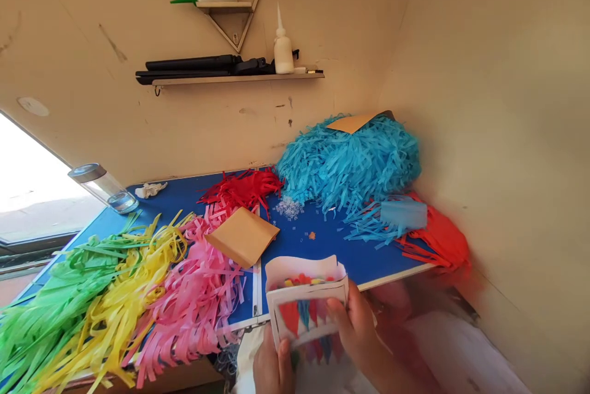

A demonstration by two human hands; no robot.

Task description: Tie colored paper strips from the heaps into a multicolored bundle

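Low in the middle of the view I hold a white paper piece (304, 286) that carries short coloured fringe strips in red, blue and yellow. My left hand (271, 366) grips its lower left edge, fingers curled. My right hand (357, 320) is closed on its right side, thumb lying on the front. The piece hangs just in front of the near edge of the blue table (332, 246).
Piles of cut paper fringe cover the table: green (50, 302), yellow (120, 295), pink (193, 302), red (244, 188), a big light-blue heap (350, 160). A tan card (242, 235) lies mid-table, a clear bottle (104, 188) at the left. A glue bottle (283, 47) stands on a wall shelf.
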